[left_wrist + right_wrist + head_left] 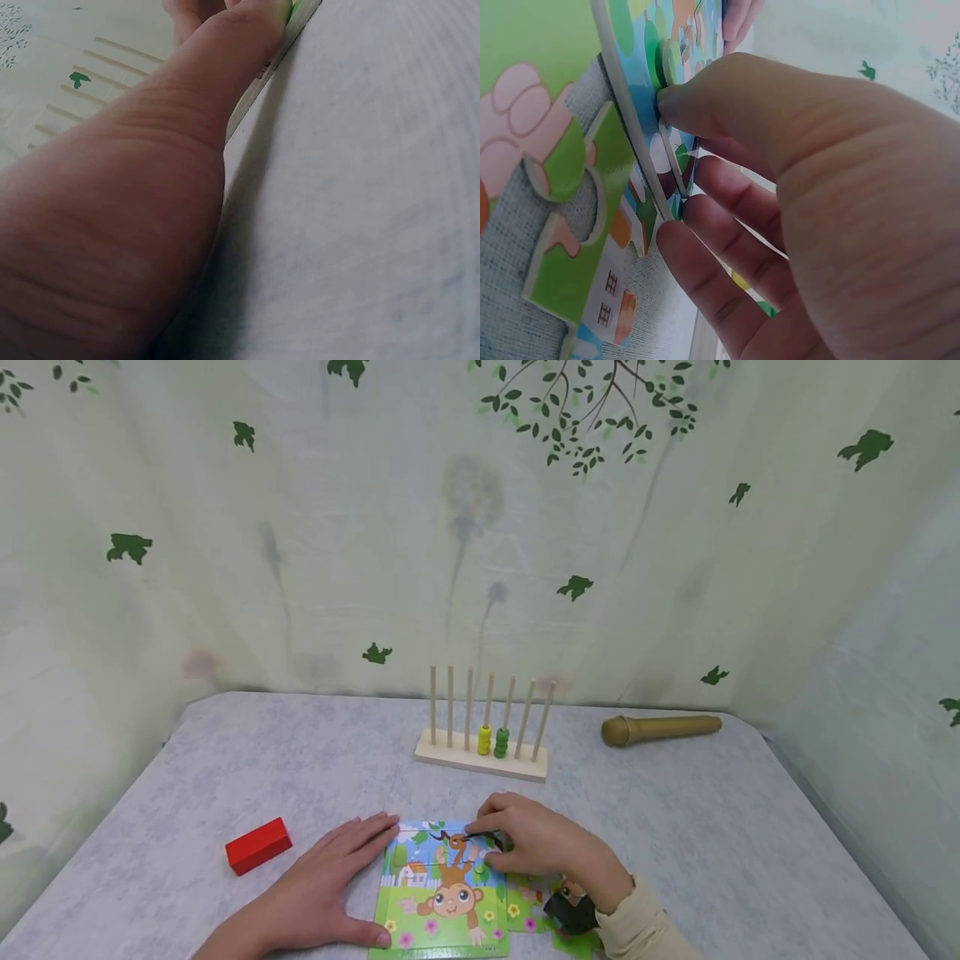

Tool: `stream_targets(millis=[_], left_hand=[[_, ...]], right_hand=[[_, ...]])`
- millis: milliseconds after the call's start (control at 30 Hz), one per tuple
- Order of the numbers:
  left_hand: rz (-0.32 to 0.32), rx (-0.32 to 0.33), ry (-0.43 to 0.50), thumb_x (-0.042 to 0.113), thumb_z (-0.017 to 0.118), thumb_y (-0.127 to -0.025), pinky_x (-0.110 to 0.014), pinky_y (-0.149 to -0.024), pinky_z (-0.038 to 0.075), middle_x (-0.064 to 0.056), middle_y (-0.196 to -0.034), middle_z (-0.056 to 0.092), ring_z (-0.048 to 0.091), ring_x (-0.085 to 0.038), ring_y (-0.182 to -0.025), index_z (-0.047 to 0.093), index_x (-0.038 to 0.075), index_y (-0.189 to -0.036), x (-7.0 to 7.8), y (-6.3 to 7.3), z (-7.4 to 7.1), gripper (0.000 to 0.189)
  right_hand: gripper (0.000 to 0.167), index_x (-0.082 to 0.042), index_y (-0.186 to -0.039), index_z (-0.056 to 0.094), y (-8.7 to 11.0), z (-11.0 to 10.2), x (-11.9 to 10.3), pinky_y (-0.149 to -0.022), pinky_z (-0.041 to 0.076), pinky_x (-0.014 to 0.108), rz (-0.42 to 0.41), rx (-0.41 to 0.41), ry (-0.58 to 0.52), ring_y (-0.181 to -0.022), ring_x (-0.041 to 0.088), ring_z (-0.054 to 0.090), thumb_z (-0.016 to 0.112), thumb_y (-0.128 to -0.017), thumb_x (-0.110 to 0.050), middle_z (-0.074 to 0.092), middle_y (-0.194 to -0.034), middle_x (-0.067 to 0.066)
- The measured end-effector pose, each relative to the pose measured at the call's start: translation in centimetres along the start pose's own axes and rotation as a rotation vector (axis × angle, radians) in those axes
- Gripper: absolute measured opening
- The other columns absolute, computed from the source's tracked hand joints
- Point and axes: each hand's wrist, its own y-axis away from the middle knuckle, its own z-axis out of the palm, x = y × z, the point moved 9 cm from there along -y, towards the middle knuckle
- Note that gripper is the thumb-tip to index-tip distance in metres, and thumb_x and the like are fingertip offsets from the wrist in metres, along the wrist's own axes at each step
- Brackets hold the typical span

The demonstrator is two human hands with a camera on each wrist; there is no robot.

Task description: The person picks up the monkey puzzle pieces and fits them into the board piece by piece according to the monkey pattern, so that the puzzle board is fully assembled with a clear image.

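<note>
A picture puzzle board (438, 914) with a cartoon monkey lies at the table's front. My left hand (318, 885) rests along its left side, fingers straight toward the upper left corner and thumb at the lower left edge. My right hand (540, 839) is over the board's upper right corner. In the right wrist view it pinches a puzzle piece (681, 154), thumb on the inner side and fingertips by the outer edge; the piece sits slightly raised. Loose puzzle pieces (525, 906) lie right of the board, partly hidden under the right wrist.
A wooden peg stand (480, 762) with yellow and green beads stands behind the board. A red block (258, 846) lies at the left. Far right, a brown toy microphone (660, 728) lies near the back edge. A patterned curtain (375, 527) hangs behind the table.
</note>
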Motion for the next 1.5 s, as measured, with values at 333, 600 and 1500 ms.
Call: stream_targets(millis=[333, 600, 1500], left_hand=[[-0.001, -0.002, 0.004, 0.092, 0.063, -0.068, -0.065, -0.111, 0.040, 0.008, -0.166, 0.033, 0.037, -0.029, -0.148, 0.040, 0.026, -0.160, 0.01, -0.02, -0.21, 0.116], [0.007, 0.012, -0.010, 0.092, 0.062, -0.068, -0.064, -0.110, 0.041, 0.007, -0.166, 0.034, 0.037, -0.028, -0.148, 0.041, 0.024, -0.160, 0.23, -0.16, -0.50, 0.116], [-0.017, -0.013, 0.003, 0.091, 0.064, -0.067, -0.064, -0.112, 0.040, 0.007, -0.166, 0.034, 0.037, -0.026, -0.148, 0.039, 0.025, -0.160, 0.15, -0.06, 0.04, 0.117]], right_hand=[[0.037, -0.018, -0.135, 0.069, 0.04, -0.27, -0.20, -0.088, 0.049, 0.021, 0.002, 0.003, 0.001, -0.105, 0.005, 0.054, 0.070, -0.098, -0.023, 0.062, -0.127, -0.006], [0.037, -0.018, -0.134, 0.070, 0.18, -0.45, -0.25, -0.084, 0.047, 0.020, 0.006, 0.003, -0.005, -0.100, 0.005, 0.052, 0.071, -0.098, -0.024, 0.062, -0.124, -0.006], [0.035, -0.025, -0.132, 0.071, 0.36, -0.18, 0.66, -0.088, 0.051, 0.024, 0.005, 0.012, -0.069, -0.101, 0.003, 0.056, 0.073, -0.097, -0.033, 0.064, -0.123, -0.010]])
